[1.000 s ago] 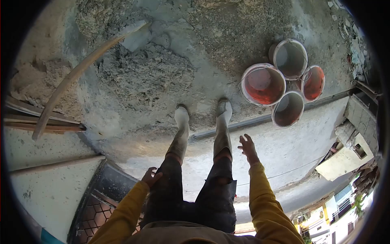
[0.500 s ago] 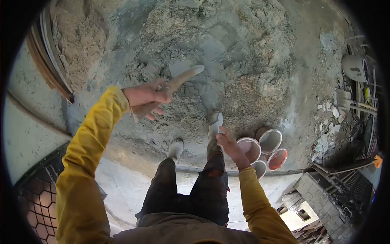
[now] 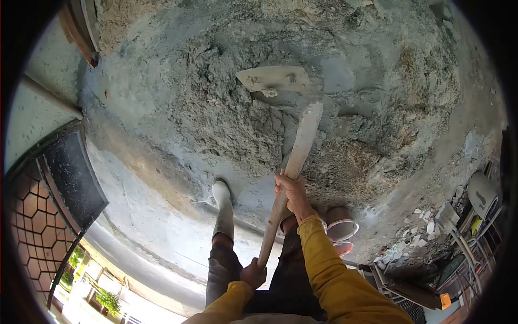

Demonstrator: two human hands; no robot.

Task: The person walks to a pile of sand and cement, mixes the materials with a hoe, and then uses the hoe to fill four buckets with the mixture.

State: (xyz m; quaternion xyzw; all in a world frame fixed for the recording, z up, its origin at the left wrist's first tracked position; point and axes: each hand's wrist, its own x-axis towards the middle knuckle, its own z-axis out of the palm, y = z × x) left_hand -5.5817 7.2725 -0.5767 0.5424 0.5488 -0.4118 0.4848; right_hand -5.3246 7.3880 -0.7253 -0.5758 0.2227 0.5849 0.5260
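Both my hands grip the wooden handle of a hoe [image 3: 302, 140]. My left hand [image 3: 252, 274] is closed round the lower end of the handle, close to my thighs. Farther up, near the middle, the fingers of my right hand [image 3: 294, 191] wrap around it. The mortar-smeared hoe blade [image 3: 275, 79] rests at the wet grey mortar [image 3: 232, 113] in front of me, its lower edge against the mix. My white boots [image 3: 221, 191] stand at the near side of the heap; the handle and right arm partly hide the right leg.
Buckets [image 3: 342, 229] stand just right of my right leg, partly behind my arm. A shovel [image 3: 449, 217], broken rubble [image 3: 418, 235] and a drum-like container [image 3: 482, 193] lie at the right. A metal gate [image 3: 43, 216] is at the left.
My right hand has come from beside the buckets onto the hoe handle. The left hand has moved down to the handle's end. My view has turned, and the blade now shows on the mortar.
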